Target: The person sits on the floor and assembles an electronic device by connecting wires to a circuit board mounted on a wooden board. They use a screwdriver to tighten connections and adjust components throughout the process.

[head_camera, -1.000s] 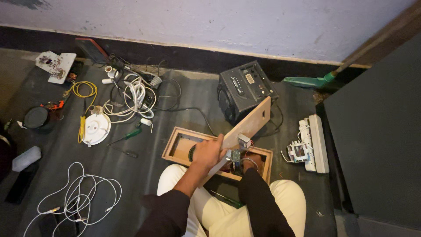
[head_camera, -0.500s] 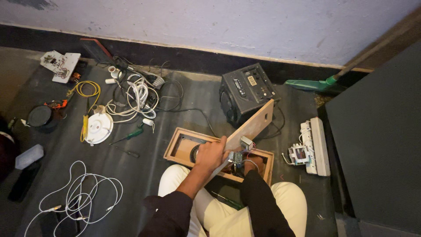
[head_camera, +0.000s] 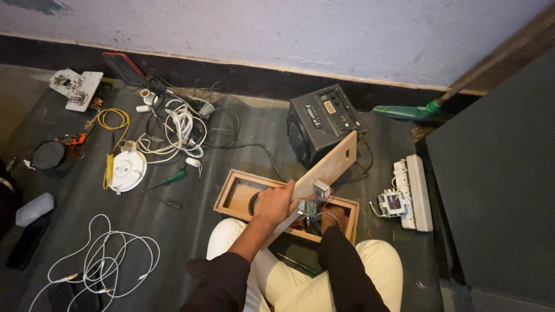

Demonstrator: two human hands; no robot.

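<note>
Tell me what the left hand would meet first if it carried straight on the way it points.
Probably the black speaker box: the left hand, gripping the tilted wooden panel, points up-right along it. Depth is unclear.

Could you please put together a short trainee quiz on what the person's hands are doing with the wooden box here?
1. True or false: the left hand holds the wooden panel tilted up.
2. Where is the right hand? A) inside the open wooden box B) on the black speaker C) on the white cable coil
3. What green-handled tool lies left of the box?

Key: 1 true; 2 A; 3 a screwdriver.
</note>
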